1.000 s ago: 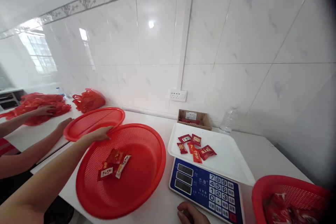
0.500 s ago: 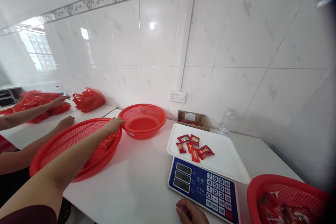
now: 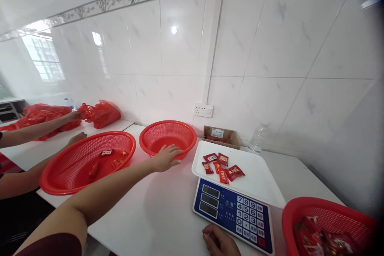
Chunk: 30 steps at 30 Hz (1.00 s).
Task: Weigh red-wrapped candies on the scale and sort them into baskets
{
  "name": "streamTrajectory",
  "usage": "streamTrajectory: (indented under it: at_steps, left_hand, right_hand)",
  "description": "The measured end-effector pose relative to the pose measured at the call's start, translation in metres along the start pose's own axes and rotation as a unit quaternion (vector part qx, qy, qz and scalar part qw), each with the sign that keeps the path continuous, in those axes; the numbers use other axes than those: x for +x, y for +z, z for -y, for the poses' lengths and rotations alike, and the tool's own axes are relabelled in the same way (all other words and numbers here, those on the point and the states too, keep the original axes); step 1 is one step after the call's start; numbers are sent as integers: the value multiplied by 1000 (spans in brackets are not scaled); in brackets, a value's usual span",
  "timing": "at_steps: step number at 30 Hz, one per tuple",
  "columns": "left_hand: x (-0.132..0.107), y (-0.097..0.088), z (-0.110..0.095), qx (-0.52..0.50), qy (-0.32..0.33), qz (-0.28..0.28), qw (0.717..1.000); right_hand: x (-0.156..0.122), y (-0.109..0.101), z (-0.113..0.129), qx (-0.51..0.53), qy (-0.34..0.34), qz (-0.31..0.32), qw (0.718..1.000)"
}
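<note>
My left hand (image 3: 165, 158) is open, its fingers stretched out at the front rim of a red plastic basket (image 3: 153, 131) near the wall. My right hand (image 3: 221, 242) lies loosely curled on the table, with nothing visible in it. Just beyond that hand stands a digital scale (image 3: 234, 214). On its white tray (image 3: 255, 180) are several small red wrapped packets (image 3: 223, 174). Left of my forearm, a larger red basket (image 3: 87, 156) holds a few red packets (image 3: 106, 153).
Another red basket (image 3: 300, 208) with wrapped packets stands at the right. A cardboard box (image 3: 232, 138) and a clear plastic bottle (image 3: 258, 139) are by the wall. At the left, a co-worker's hand (image 3: 73, 116) touches red plastic bags (image 3: 103, 114).
My left hand has moved right from the larger basket's rim to the other basket, which has shifted slightly right. The larger basket sits differently. A co-worker's hand has reached the red bags.
</note>
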<state>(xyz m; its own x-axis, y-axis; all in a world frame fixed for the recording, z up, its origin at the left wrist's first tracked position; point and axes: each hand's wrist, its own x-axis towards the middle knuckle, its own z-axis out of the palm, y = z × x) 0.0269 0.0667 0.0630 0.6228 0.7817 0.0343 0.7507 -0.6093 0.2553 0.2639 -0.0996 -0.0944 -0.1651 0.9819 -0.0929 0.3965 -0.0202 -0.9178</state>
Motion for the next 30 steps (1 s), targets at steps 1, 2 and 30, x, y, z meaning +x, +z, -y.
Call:
streamTrajectory:
  at_steps: [1,2,30]
  left_hand:
    - [5,4,-12,-4,25,-5,1000]
    - [11,8,-25,-8,49,-7,999]
    - [61,-15,-14,23,-79,-125,989]
  right_hand:
    - [0,0,1,1,0,-1,1000]
    - [-1,1,1,2,2,-5,1000]
    - [2,11,-6,-17,-12,-67,998]
